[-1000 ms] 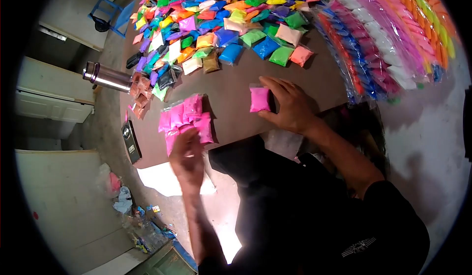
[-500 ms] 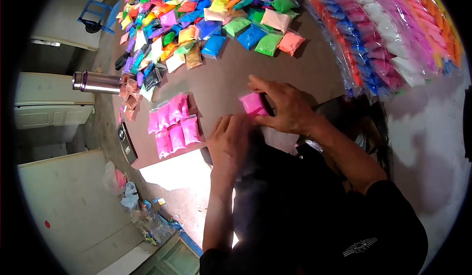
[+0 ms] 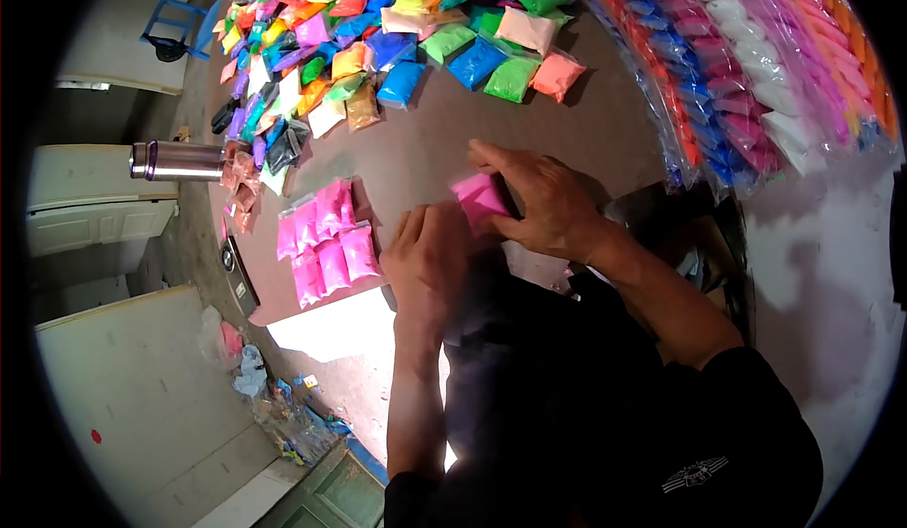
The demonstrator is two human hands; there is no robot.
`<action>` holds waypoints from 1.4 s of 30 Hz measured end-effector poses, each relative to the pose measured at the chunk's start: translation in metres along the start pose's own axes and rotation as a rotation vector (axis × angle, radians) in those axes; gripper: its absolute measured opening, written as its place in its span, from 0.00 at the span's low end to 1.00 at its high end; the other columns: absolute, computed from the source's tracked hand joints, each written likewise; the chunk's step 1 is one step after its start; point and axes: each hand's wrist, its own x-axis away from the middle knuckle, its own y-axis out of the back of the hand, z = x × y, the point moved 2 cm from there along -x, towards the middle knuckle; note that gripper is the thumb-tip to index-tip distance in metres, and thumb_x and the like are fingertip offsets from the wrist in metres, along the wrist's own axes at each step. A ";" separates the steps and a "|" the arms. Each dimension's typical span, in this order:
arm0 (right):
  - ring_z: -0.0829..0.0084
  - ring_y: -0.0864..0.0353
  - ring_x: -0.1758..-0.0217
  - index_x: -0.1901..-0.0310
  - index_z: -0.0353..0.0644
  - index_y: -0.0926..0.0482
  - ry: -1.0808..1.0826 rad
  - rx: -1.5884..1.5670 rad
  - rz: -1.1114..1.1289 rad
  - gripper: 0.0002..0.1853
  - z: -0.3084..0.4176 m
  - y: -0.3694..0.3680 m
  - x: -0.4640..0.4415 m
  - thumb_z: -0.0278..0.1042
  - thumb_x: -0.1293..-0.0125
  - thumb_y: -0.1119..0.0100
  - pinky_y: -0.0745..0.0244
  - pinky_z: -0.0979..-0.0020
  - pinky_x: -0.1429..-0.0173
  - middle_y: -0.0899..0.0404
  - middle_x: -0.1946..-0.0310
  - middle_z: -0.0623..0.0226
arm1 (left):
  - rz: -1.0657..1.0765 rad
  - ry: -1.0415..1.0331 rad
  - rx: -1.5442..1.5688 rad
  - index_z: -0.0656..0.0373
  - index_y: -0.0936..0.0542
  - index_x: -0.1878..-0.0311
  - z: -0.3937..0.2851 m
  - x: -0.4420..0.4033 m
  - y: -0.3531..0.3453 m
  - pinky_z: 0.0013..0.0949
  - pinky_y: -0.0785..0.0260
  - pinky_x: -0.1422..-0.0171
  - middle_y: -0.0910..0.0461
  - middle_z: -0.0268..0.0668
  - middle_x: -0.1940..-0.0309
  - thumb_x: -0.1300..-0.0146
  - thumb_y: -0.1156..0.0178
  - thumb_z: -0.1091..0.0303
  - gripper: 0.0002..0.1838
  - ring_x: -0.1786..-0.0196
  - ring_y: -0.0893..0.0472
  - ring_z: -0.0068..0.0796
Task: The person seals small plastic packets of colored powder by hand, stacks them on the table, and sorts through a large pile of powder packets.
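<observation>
A pink packet (image 3: 480,199) is between my two hands near the table's front edge. My right hand (image 3: 543,197) holds it at its right side, thumb below and fingers above. My left hand (image 3: 425,254) is closed at the packet's lower left side; its fingertips are partly hidden, and what they grip cannot be made out. Left of my left hand, several pink packets (image 3: 332,256) lie in two rows on the brown table (image 3: 406,155).
Many coloured packets (image 3: 397,84) cover the far part of the table. Long clear bags of packets (image 3: 727,75) lie at the right. A steel flask (image 3: 179,161) and a dark phone (image 3: 239,278) are at the left edge. Plastic litter (image 3: 293,419) lies on the floor.
My left hand has moved right, from the pink packets to the one at my right hand. That packet is now tilted and nearer the front edge. The view has shifted slightly.
</observation>
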 end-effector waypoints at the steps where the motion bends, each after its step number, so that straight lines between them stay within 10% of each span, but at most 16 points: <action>1: 0.53 0.18 0.39 0.27 0.38 0.34 -0.005 0.005 0.013 0.45 -0.001 0.000 0.001 0.29 0.47 0.24 0.25 0.57 0.34 0.19 0.41 0.54 | 0.002 0.003 -0.017 0.62 0.17 0.60 0.000 -0.003 0.001 0.41 0.23 0.57 0.16 0.44 0.66 0.39 0.33 0.79 0.05 0.61 0.15 0.46; 42: 0.56 0.18 0.38 0.25 0.36 0.36 -0.026 0.005 0.013 0.50 -0.003 -0.003 0.002 0.34 0.49 0.19 0.25 0.58 0.32 0.19 0.39 0.56 | 0.032 0.052 0.037 0.62 0.18 0.60 -0.007 0.005 -0.003 0.41 0.23 0.61 0.16 0.47 0.65 0.35 0.35 0.78 0.03 0.66 0.15 0.50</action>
